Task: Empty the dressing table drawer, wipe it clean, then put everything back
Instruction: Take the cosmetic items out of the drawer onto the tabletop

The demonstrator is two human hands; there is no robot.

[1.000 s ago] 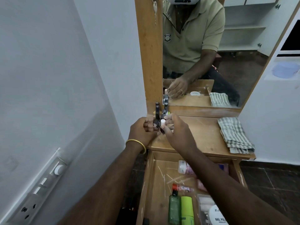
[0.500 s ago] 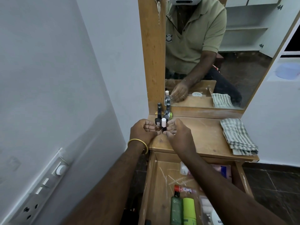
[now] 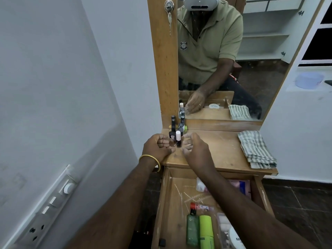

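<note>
Several small nail polish bottles (image 3: 173,129) stand in a cluster at the back left of the wooden dressing table top (image 3: 221,151), one with a white cap (image 3: 178,138). My left hand (image 3: 157,147) rests just left of them with loosely curled fingers and holds nothing. My right hand (image 3: 196,150) hovers just right of them, fingers apart. Below, the drawer (image 3: 164,203) is pulled out. In it lie a dark green bottle (image 3: 192,229), a lime-green tube (image 3: 206,230), a red-capped tube (image 3: 199,206), a white jar (image 3: 236,239) and a pink box (image 3: 240,187).
A folded checked cloth (image 3: 256,150) lies on the right of the table top. The mirror (image 3: 260,51) rises behind it, with a key in the wooden frame's lock (image 3: 168,6). A white wall with a switch panel (image 3: 50,203) closes the left side.
Both hands lowered the bottles they held onto the table top and let go. My fingers have drawn slightly apart from the cluster.
</note>
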